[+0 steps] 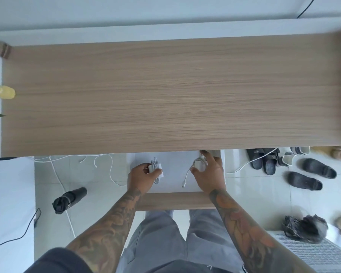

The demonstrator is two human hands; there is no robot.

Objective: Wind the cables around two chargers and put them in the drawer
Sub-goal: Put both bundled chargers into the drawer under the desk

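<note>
Desk top (175,91): long slab of light wood grain, running across the view; a blurred brown object (1,49) sits at its far left corner.
Drawer (175,200): pulled out below the desk's near edge, wood-grain front, white floor inside.
In the drawer, left: a white charger (156,168) with its cable wound about it, under the left hand (141,179).
In the drawer, right: a second white charger (200,164) under the right hand (210,176), one cable end (185,180) trailing loose on the drawer floor.
Tiled floor (98,203): pale and glossy.
On the floor, left: loose white cables (106,164), a black cable (26,231), a folded black umbrella (68,200).
On the floor, right: dark slippers (311,174) and other shoes, a crumpled dark bag (303,228).
</note>
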